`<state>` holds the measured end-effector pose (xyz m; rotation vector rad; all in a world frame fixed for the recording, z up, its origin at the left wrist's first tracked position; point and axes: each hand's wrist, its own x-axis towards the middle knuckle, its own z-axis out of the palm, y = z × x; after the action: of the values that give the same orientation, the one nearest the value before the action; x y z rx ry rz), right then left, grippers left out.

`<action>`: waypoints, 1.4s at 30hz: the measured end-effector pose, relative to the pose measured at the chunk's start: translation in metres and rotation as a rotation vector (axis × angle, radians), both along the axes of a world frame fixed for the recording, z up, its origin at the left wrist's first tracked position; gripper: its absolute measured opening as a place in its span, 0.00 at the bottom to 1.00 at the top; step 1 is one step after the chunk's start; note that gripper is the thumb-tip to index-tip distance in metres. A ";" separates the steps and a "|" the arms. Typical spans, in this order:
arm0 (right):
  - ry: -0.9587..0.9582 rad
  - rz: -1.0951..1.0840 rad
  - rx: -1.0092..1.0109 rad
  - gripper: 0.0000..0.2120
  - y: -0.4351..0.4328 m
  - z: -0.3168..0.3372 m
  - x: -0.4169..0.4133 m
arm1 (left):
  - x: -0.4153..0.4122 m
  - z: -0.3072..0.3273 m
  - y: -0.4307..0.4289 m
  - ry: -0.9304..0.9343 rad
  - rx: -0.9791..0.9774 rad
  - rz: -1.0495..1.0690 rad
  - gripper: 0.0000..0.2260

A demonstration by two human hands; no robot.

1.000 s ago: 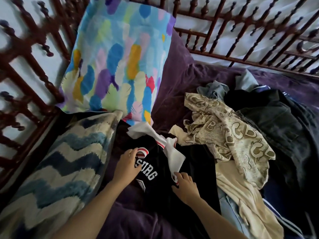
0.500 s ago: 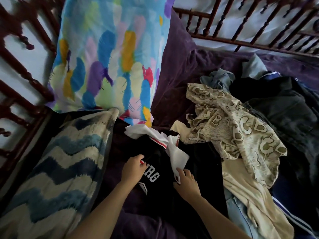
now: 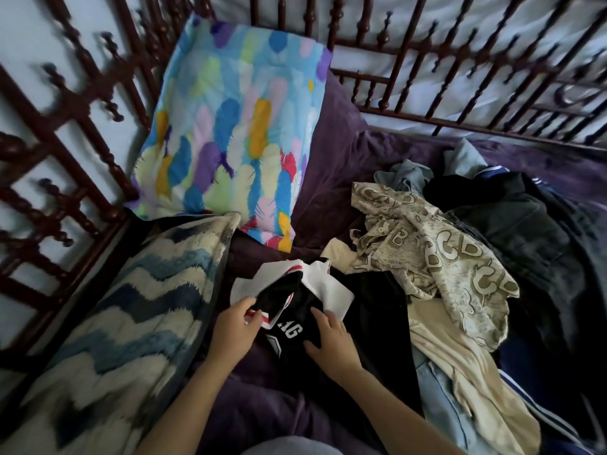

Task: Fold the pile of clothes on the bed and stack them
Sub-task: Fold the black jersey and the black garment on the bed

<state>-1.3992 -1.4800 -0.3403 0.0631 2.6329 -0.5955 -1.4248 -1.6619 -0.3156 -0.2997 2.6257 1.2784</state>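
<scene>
A black jersey (image 3: pixel 371 310) with white sleeves, red trim and white lettering lies on the purple bedsheet (image 3: pixel 335 165) in front of me. My left hand (image 3: pixel 235 326) pinches its red-and-white striped edge at the left side. My right hand (image 3: pixel 330 336) lies on the black fabric beside the lettering, fingertips against a white sleeve; I cannot tell whether it grips. To the right spreads the unfolded pile: a beige top printed with letters (image 3: pixel 437 254), a cream garment (image 3: pixel 460 366), light blue denim (image 3: pixel 446 408) and dark clothes (image 3: pixel 525 224).
A colourful feather-print pillow (image 3: pixel 236 136) leans against the dark wooden bed rails (image 3: pixel 59 103) at the back left. A blue and cream zigzag cushion (image 3: pixel 124 323) lies along the left. Rails also run along the back right.
My left hand has pulled the jersey's striped edge toward me, so the fabric is bunched and less lettering shows. My right hand shifted slightly left on the jersey.
</scene>
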 end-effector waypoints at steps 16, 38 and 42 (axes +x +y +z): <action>0.529 0.056 -0.267 0.25 -0.033 0.116 0.016 | 0.017 0.159 0.016 0.486 -0.004 -0.055 0.10; 0.738 0.229 -0.459 0.08 0.014 0.293 0.016 | 0.029 0.229 -0.009 0.495 0.204 -0.583 0.37; 0.710 0.180 -0.491 0.13 0.021 0.288 0.020 | 0.034 0.219 0.002 0.722 0.271 -0.428 0.21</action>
<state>-1.3794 -1.4589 -0.0523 -0.6343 2.9874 -1.3793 -1.3906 -1.6597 -0.0963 0.8733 2.7311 1.7743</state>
